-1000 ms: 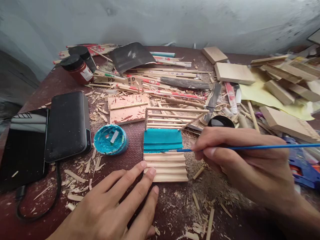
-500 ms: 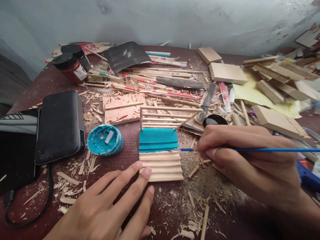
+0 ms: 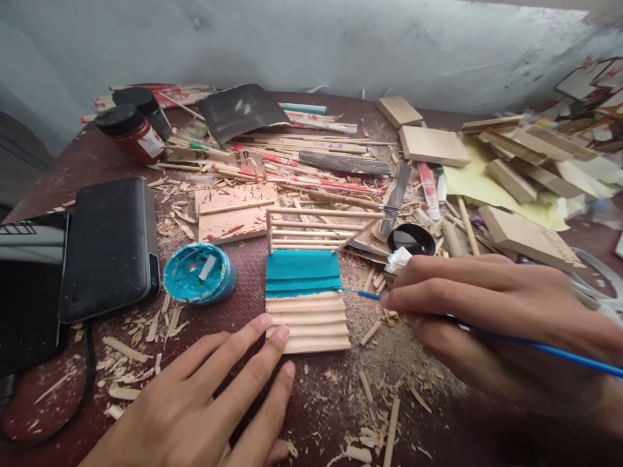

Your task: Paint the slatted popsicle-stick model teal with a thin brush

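A small wooden staircase model [image 3: 307, 322] lies on the table, its upper part coated in turquoise paint and its lower steps bare wood. Thin sticks form a railing [image 3: 318, 228] at its far end. My left hand [image 3: 209, 395] is spread, its fingertips resting on the left edge of the bare steps. My right hand [image 3: 487, 318] pinches a thin blue paintbrush [image 3: 370, 295]. The brush tip touches the right edge of the model, where paint meets bare wood. Left of the model stands an open jar of turquoise paint [image 3: 199, 275] with a pale scrap inside.
A black power bank [image 3: 109, 250] with a cable lies at the left. Behind are lidded paint jars [image 3: 129, 133], black sandpaper [image 3: 241, 113], wooden sticks and a pink-stained board [image 3: 236, 211]. A black lid [image 3: 413, 240] and wood blocks [image 3: 433, 144] lie right. Shavings litter the table.
My right hand has turned and lowered the brush's rear end, so the brush slants up toward the model, its tip now at the painted edge. My left hand stays on the steps.
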A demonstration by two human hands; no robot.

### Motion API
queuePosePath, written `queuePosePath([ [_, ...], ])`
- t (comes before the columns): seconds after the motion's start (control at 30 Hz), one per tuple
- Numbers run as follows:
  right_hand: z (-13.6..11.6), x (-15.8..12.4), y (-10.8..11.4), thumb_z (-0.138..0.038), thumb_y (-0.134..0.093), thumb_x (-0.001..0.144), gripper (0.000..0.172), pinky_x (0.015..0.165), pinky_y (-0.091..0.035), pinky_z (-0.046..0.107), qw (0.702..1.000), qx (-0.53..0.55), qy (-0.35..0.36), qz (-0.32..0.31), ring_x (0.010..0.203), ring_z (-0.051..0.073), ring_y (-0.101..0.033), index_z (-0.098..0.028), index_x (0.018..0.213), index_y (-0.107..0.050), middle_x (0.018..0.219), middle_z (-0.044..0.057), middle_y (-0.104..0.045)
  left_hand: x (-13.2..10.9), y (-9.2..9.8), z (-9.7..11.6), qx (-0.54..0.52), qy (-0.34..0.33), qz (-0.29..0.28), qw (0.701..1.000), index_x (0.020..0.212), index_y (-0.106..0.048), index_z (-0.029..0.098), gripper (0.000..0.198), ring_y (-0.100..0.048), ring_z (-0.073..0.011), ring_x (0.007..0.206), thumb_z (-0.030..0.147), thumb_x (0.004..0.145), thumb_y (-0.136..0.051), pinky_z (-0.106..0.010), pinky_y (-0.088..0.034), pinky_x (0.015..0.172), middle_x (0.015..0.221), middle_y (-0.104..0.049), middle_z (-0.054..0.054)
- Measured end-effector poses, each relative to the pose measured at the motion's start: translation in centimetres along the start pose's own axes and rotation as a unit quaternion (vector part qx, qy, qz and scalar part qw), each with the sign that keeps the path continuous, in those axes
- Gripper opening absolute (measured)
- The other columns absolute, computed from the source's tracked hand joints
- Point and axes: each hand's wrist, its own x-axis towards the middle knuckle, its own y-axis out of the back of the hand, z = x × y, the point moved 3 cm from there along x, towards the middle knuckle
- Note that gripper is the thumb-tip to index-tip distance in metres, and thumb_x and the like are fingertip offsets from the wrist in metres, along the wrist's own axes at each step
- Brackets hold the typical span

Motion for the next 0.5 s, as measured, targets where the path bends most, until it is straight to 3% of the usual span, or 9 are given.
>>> queuePosePath([
  [0.17,-0.33,-0.30,0.38,-0.008,-0.047,0.098,0.028,0.046,-0.042,0.035,0.999,-0.005,0.042,0.026,0.059,0.013,-0.070,-0.029,0.091,-0.064,0.079,0.000,-0.076,-0.26,0.12,0.10,0.004,0.000,0.024,1.000,0.121,-0.072,0.014,0.029,-0.071,-0.0308,0.126,0.031,0.114,-0.050,-0.043,-0.054,0.100,0.129,-0.078,-0.012],
  [0.23,-0.41,-0.22,0.25,-0.008,-0.047,0.099,0.028,0.048,-0.045,0.033,0.999,-0.004,0.038,0.011,0.060,0.013,-0.070,-0.030,0.092,-0.064,0.079,-0.001,-0.076,-0.25,0.12,0.06,0.006,0.001,0.035,0.999,0.120,-0.071,0.014,0.028,-0.070,-0.0305,0.127,0.031,0.114,-0.050,-0.042,-0.054,0.101,0.129,-0.078,-0.011],
  [0.33,-0.30,-0.26,0.14,-0.010,-0.052,0.100,0.024,0.055,-0.052,0.031,0.999,-0.041,0.017,-0.010,0.064,0.012,-0.072,-0.029,0.093,-0.063,0.084,-0.002,-0.078,-0.12,0.05,-0.07,0.004,0.006,0.011,1.000,0.122,-0.071,0.014,0.026,-0.070,-0.0303,0.128,0.031,0.113,-0.052,-0.042,-0.053,0.103,0.131,-0.077,-0.011],
  [0.5,0.34,-0.32,0.15,-0.011,-0.054,0.097,0.020,0.053,-0.053,0.030,0.997,-0.075,0.018,0.014,0.063,0.012,-0.073,-0.029,0.091,-0.062,0.081,-0.002,-0.077,-0.21,0.16,-0.07,-0.002,0.004,0.003,1.000,0.120,-0.072,0.014,0.028,-0.070,-0.0308,0.127,0.032,0.113,-0.052,-0.043,-0.054,0.102,0.131,-0.077,-0.011],
])
